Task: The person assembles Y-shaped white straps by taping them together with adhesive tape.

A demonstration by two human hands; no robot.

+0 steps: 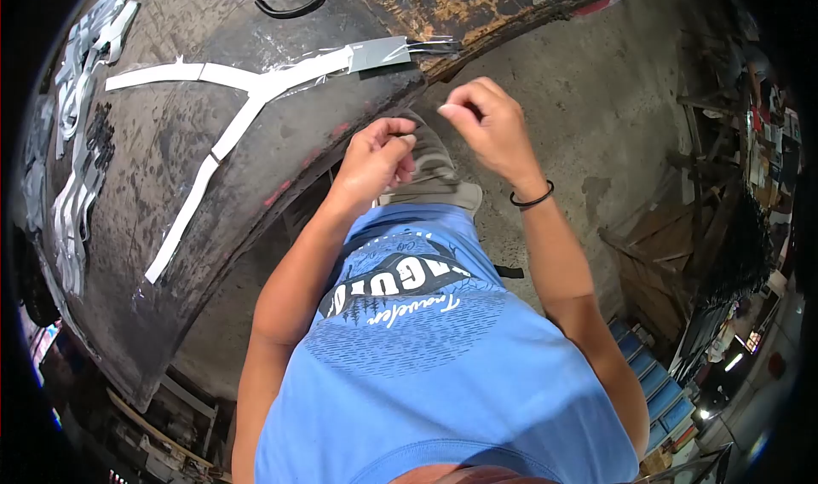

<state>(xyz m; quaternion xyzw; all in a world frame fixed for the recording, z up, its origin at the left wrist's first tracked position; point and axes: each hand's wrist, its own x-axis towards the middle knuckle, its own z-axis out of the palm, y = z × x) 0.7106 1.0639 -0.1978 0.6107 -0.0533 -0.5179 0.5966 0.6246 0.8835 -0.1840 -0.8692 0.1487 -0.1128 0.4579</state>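
At my left hand [375,162], the fingers curl inward and the thumb draws close to the forefinger; I cannot tell whether the tips meet or pinch something thin. My right hand [494,124] is bent at the knuckles, thumb and forefinger tips close together, and again I cannot make out anything between them. To handle anything that fine well, I would use light fingertip pressure, let the wrists move little, and hold the two hands level and slightly apart, so that neither hides the other's tips from my view. A black bracelet [532,196] rings the right wrist. Both hands sit in front of the blue shirt [409,339], with the left one nearer the edge of the dark work surface [319,20]. Beyond the fingertips, ahead and to the left, the white Y-shaped strap [273,83] lies flat on that surface, touched by neither hand, with clear film [317,81] glinting around it. Its arm nearest the hands ends at a grey piece [379,54], with thin dark parts [433,48] past it. Farther off rest black-handled scissors [291,2], and well to the left a heap of pale strips [72,152] lies loosely tangled.
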